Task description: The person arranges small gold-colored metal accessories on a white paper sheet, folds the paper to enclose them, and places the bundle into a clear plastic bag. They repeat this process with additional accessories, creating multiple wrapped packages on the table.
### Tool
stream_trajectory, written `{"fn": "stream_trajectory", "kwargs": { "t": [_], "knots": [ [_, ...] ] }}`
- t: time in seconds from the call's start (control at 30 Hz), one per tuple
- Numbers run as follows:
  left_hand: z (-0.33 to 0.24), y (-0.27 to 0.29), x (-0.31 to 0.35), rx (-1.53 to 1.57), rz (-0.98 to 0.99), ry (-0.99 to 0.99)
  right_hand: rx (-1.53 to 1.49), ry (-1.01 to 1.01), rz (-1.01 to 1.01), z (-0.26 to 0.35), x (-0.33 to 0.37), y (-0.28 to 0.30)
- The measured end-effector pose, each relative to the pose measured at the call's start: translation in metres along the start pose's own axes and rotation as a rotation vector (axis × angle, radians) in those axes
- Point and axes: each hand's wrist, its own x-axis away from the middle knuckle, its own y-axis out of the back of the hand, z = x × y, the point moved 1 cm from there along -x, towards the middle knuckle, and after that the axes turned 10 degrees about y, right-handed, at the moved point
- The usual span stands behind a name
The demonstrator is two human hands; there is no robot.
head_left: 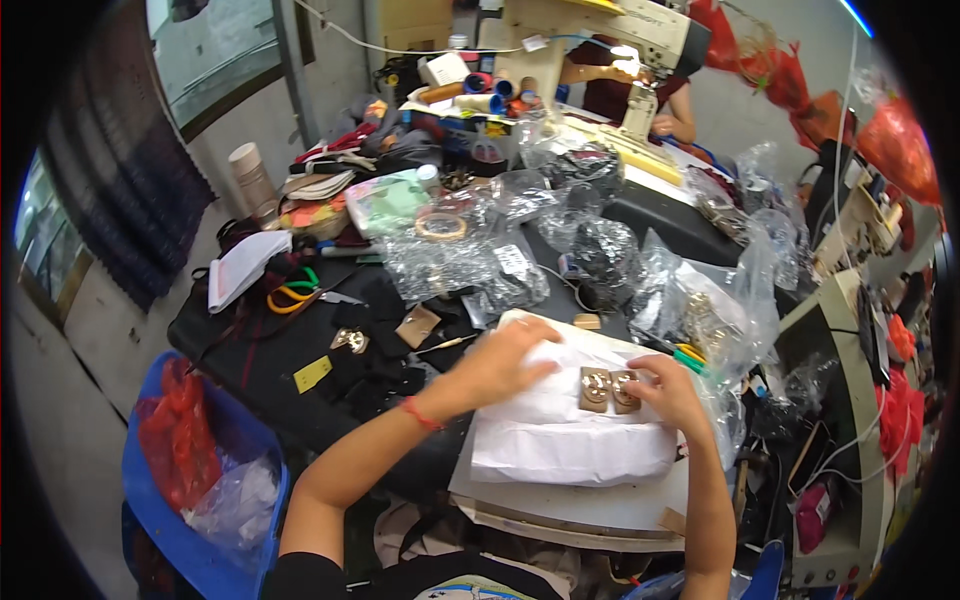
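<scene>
Side by side on white paper (560,450) lie two small brown pieces with shiny metal fittings, a left piece (594,392) and a right piece (624,392). My right hand (668,392) bends round the right-hand edge of the right piece, finger and thumb on it. Over the upper left of the paper my left hand (512,362) is open, its fingers apart and nothing in them. The paper rests on a pale board (560,515) in front of me. Left of the board lie another metal fitting (351,340) and a brown square (417,326).
Clear plastic bags (440,265) crowd the table's middle and right. Orange-handled scissors (290,295), a notebook (245,268) and a yellow tag (313,374) lie left. A blue bin (265,440) stands lower left. Across the table, a person's hand (662,125) is beside a sewing machine (645,100).
</scene>
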Motion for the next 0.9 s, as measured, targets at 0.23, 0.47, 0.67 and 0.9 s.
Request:
{"fn": "stream_trajectory", "kwargs": {
  "t": [0.23, 0.47, 0.67, 0.9],
  "knots": [
    [0.107, 0.067, 0.067, -0.501, -0.315, 0.524, 0.021, 0.121, 0.079, 0.064, -0.024, -0.012],
    [0.106, 0.067, 0.049, -0.575, -0.244, 0.432, 0.108, 0.15, 0.276, 0.06, -0.022, -0.016],
    [-0.015, 0.04, 0.013, -0.198, -0.419, -0.043, 0.037, 0.021, 0.3, 0.05, -0.015, -0.012],
    [0.0, -0.016, -0.003, -0.035, 0.374, -0.105, 0.03, 0.041, 0.296, 0.053, -0.016, -0.02]
  ]
}}
